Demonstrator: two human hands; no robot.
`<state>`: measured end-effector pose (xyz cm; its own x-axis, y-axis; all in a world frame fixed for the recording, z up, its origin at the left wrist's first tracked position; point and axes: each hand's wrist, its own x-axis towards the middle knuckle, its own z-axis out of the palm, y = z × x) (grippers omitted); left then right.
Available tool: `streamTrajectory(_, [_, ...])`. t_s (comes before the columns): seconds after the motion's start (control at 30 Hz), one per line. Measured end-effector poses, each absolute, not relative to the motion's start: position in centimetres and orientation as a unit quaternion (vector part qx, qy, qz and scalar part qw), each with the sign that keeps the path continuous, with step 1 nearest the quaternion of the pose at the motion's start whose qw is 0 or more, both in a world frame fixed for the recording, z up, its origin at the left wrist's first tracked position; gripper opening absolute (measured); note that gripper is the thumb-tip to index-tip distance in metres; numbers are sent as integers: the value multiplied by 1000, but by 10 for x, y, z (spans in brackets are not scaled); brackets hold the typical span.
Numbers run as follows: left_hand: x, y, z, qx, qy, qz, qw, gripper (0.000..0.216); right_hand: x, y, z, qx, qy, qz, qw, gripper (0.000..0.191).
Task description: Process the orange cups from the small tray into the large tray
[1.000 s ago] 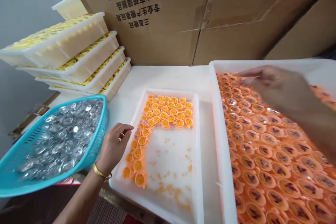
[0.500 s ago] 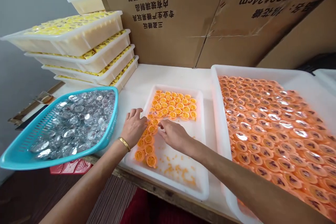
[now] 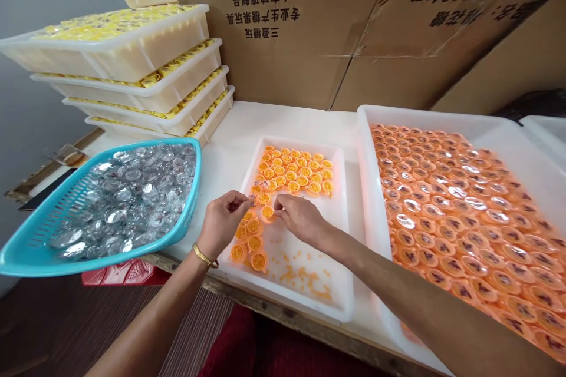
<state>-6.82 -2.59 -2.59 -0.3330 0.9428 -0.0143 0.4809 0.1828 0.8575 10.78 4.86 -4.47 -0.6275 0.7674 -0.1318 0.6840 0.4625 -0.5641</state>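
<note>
A small white tray (image 3: 340,259) in front of me holds several orange cups (image 3: 292,174) with yellow filling, in rows at its far end and down its left side. My left hand (image 3: 221,221) hovers over the tray's left edge, thumb and fingertips pinched on a small clear piece. My right hand (image 3: 298,218) is beside it over the tray, fingers pinched at an orange cup (image 3: 267,212). The two hands are close together.
A turquoise basket (image 3: 35,259) of clear lids (image 3: 128,197) sits at the left. A large white tray (image 3: 367,147) of capped orange cups (image 3: 455,212) lies at the right. Stacked white trays (image 3: 132,59) of yellow cups stand back left. Cardboard boxes (image 3: 336,23) stand behind.
My right hand came from the large tray on the right to the small tray. My left hand moved in over the tray's left edge, and both hands now pinch close together.
</note>
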Motion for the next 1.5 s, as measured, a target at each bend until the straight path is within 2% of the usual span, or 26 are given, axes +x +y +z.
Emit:
streamTrajectory(0.1, [-58,-28,-26,414,676,454,406,16,124,45,-40,-427,-840,324,82,7])
streamTrajectory(0.2, [-49,-30,-24,414,662,458,425,16,141,36,-34,-431,-783,433,119,7])
streamTrajectory(0.27, [-42,-34,-19,500,648,446,363,13,150,29,-31,-431,-746,483,157,7])
streamTrajectory(0.43, [-22,-45,-10,803,489,316,124,10,162,13,-24,-433,-754,433,240,6])
streamTrajectory(0.53, [-11,-50,-13,861,450,231,52,13,168,9,-25,-428,-753,413,282,7])
streamTrajectory(0.6, [-7,-55,-16,865,451,218,34,12,174,8,-26,-435,-745,410,296,7])
streamTrajectory(0.7, [-4,-64,-19,853,456,247,54,11,183,10,-27,-450,-707,444,318,6])
streamTrajectory(0.8, [-1,-66,-18,801,497,315,109,9,189,12,-26,-440,-615,553,350,8])
streamTrajectory(0.9, [2,-56,-15,679,578,404,202,6,190,13,-25,-383,-505,690,349,18])
streamTrajectory(0.97, [4,-47,-13,591,610,452,273,9,189,13,-24,-349,-465,739,340,22])
streamTrajectory(1.03, [5,-40,-11,547,618,475,306,13,187,11,-24,-343,-470,736,345,22])
streamTrajectory(1.17, [6,-36,-6,547,625,479,285,14,182,6,-22,-362,-540,666,365,16])
streamTrajectory(1.37, [7,-35,-8,488,618,513,343,15,181,4,-22,-388,-610,586,367,7])
streamTrajectory(1.43, [8,-33,-11,503,624,508,315,12,182,4,-21,-392,-625,569,363,6])
streamTrajectory(1.5, [11,-31,-13,552,633,489,237,8,182,4,-20,-388,-622,578,358,7])
